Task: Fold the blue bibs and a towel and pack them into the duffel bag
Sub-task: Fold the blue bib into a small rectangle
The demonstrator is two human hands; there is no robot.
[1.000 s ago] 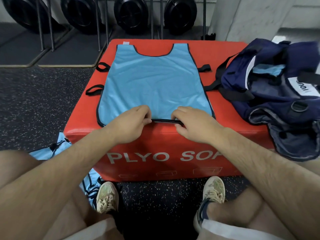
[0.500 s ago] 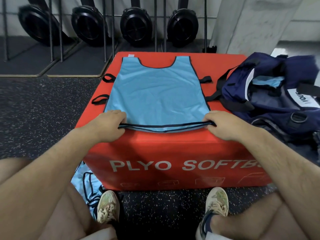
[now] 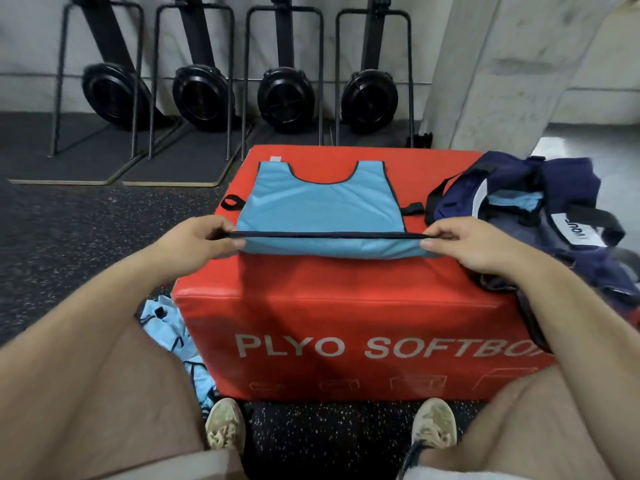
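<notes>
Bib (image 3: 322,206) lies on the red plyo box (image 3: 346,306), near hem raised | duffel bag (image 3: 540,216) sits open at the box's right end | your left hand (image 3: 199,242) and right hand (image 3: 465,244) fingers pinch the hem corners

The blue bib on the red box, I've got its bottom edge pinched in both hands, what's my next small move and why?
Probably carry that hem forward and lay it on the shoulder straps, folding the bib in half. The left hand and right hand each pinch a bottom corner, the hem is lifted off the red box and stretched straight, and the upper half lies flat. The duffel bag sits open at the right.
</notes>
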